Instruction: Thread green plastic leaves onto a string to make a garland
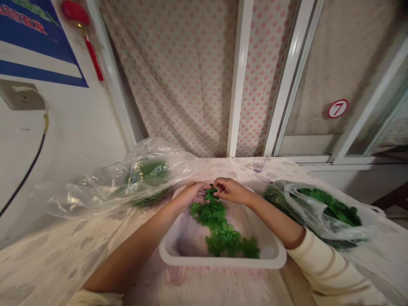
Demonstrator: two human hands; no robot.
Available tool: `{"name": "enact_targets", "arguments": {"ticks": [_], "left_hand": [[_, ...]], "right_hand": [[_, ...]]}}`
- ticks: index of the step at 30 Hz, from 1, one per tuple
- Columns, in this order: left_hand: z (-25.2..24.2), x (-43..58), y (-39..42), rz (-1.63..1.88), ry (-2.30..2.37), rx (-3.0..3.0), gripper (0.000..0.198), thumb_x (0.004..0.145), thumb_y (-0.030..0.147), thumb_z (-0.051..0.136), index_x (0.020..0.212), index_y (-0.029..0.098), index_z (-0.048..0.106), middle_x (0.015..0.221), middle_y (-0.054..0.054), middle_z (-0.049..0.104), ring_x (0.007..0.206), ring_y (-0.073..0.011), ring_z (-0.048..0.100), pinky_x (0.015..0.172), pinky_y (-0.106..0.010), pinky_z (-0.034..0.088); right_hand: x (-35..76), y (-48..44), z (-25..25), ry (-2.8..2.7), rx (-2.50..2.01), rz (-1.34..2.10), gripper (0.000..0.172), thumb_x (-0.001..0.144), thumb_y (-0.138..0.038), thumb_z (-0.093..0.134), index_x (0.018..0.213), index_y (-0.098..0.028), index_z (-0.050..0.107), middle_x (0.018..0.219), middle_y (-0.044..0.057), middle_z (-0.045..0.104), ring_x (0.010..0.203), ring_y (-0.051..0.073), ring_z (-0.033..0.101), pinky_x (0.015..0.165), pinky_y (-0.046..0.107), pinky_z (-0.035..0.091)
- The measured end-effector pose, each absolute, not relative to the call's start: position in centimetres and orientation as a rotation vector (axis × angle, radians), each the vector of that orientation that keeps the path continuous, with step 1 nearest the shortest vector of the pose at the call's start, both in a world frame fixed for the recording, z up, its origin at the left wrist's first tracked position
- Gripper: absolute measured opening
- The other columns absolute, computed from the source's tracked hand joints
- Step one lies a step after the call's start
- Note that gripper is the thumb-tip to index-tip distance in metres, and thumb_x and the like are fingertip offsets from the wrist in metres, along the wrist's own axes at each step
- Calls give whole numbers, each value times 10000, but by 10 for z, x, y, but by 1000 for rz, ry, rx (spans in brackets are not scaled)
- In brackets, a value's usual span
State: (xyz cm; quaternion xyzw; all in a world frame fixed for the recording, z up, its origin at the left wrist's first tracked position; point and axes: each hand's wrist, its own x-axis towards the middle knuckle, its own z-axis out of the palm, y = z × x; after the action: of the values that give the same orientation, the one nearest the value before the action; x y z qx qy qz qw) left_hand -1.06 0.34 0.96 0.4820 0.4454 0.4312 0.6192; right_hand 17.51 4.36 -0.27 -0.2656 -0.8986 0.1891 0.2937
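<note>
Green is shown by the leaves [228,240] in the white tray [223,262], set against a pale tablecloth [95,238] patterned with greyish blotches. The beige curtain [181,63] is dotted with pink, the cream right sleeve [331,267] is crossed by brownish stripes — and the blue poster [47,46] is banded in white and lettered partly in red.

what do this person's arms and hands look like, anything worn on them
The left hand and right hand show no gloves, and both forearms are bare. The right sleeve is cream with darker bands, ending near the elbow; only the left sleeve's pale edge shows.
</note>
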Motion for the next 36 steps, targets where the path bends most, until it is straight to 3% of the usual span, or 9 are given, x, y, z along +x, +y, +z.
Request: {"name": "enact_targets", "arguments": {"ticks": [3, 9, 17, 22, 36], "left_hand": [[9, -10, 3, 977, 998, 1146, 209, 646, 285, 639, 736, 97, 663, 649, -53, 650, 622, -142, 596, 612, -294, 534], [8, -10, 3, 982, 1054, 1218, 175, 603, 218, 708, 736, 107, 685, 576, 13, 592, 555, -105, 567, 612, -297, 539], [2, -10, 6, 974, 1100, 1336, 264, 580, 127, 730, 835, 115, 661, 672, 4, 647, 511, -89, 595, 555, -238, 503], [-6, -10, 12, 1001, 1067, 1452, 191, 544, 109, 735, 698, 109, 622, 574, 27, 599, 487, -74, 552, 489, -197, 467], [-3, -10, 10, 937, 1160, 1598, 89, 641, 197, 667, 654, 121, 623, 504, 52, 535, 416, -64, 492, 456, -195, 432]], "right_hand": [[176, 46, -4, -2395, -709, 503, 82, 794, -223, 539, 761, -148, 547, 626, -26, 480, 563, 85, 427, 541, 191, 326], [177, 43, -3, -2421, -697, 493, 92, 826, -189, 496, 774, -148, 560, 627, -23, 501, 570, 85, 433, 556, 189, 323], [177, 43, -2, -2416, -661, 459, 137, 848, -210, 479, 778, -144, 577, 660, -5, 528, 594, 93, 441, 570, 191, 329], [177, 42, -1, -2430, -653, 477, 167, 864, -233, 460, 775, -143, 569, 640, -13, 504, 580, 89, 424, 558, 188, 320], [177, 41, -3, -2416, -717, 532, 168, 857, -285, 472, 850, -146, 566, 598, -29, 492, 541, 85, 428, 528, 188, 324]]}}
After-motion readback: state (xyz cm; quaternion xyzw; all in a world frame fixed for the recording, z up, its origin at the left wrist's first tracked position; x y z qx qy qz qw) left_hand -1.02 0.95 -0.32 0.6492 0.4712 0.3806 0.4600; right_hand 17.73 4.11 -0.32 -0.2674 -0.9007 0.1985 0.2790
